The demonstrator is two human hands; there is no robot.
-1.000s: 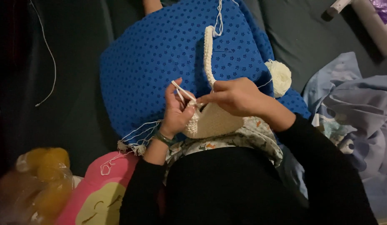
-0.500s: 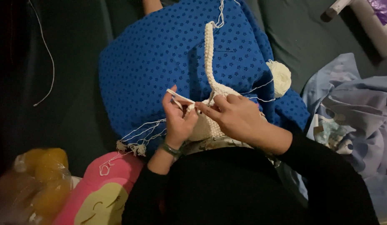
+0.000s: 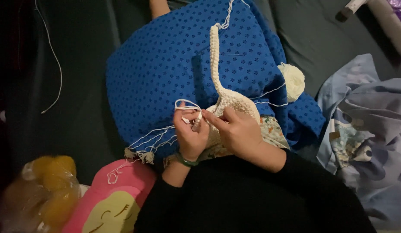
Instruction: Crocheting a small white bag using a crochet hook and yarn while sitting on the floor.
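The cream crocheted piece (image 3: 228, 105) lies at the centre of the frame on the blue dotted cloth (image 3: 166, 64), its narrow strap running up toward the top edge; the left hand (image 3: 191, 131) is closed around its lower edge, pinching a loop of cream yarn (image 3: 185, 103) that arches above the fingertips; the right hand (image 3: 239, 129) is curled tight beside it, thumb and forefinger pressed on the work, and it may hold a hook, though the dim view hides any tool.

The risk, as I judge it, lies in that loose loop; a slack pinch could let it slide off and undo the last stitches; a pull too hard could tighten the row and pucker the fabric. The yarn ball (image 3: 293, 80) sits at the right edge of the blue cloth, near the drop to the dark surface; a tug on the strand could roll it off and tangle it with the pale bedding (image 3: 364, 125) at the right. Loose threads (image 3: 148, 138) trailing to the lower left could snag a finger.
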